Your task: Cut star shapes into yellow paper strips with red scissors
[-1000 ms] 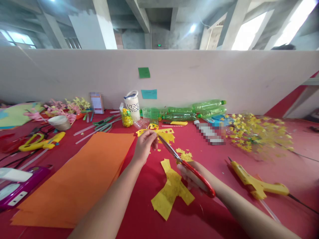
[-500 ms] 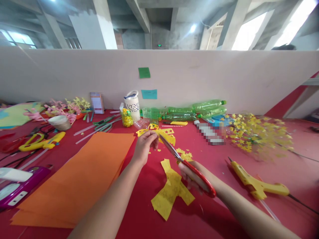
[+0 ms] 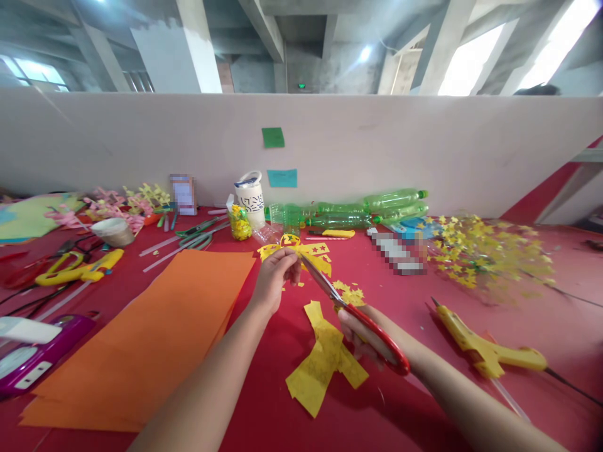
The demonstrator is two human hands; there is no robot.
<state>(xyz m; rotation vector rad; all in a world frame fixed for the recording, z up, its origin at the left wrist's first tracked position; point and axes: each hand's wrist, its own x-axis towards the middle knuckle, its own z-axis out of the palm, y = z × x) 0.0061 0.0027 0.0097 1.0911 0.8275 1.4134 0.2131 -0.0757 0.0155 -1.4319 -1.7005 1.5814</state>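
Observation:
Red-handled scissors lie in my right hand, whose fingers wrap the handles. The blades point up and left, looking nearly closed, with tips beside the fingertips of my left hand. My left thumb and fingers are pinched together; what they hold blends with the yellow scraps behind and I cannot make it out. Just beyond lie yellow paper scraps with star-shaped holes. A small heap of cut yellow stars rests left of my right hand. Nearer me, yellow paper strips overlap on the red table.
Orange sheets spread on the left. Glue guns lie at right and left. Behind stand green bottles, a white tumbler and a yellow cutter. A bunch of yellow stars sits at right.
Almost nothing differs. The scissors' handle end has shifted very slightly to the right, and both hands keep their places.

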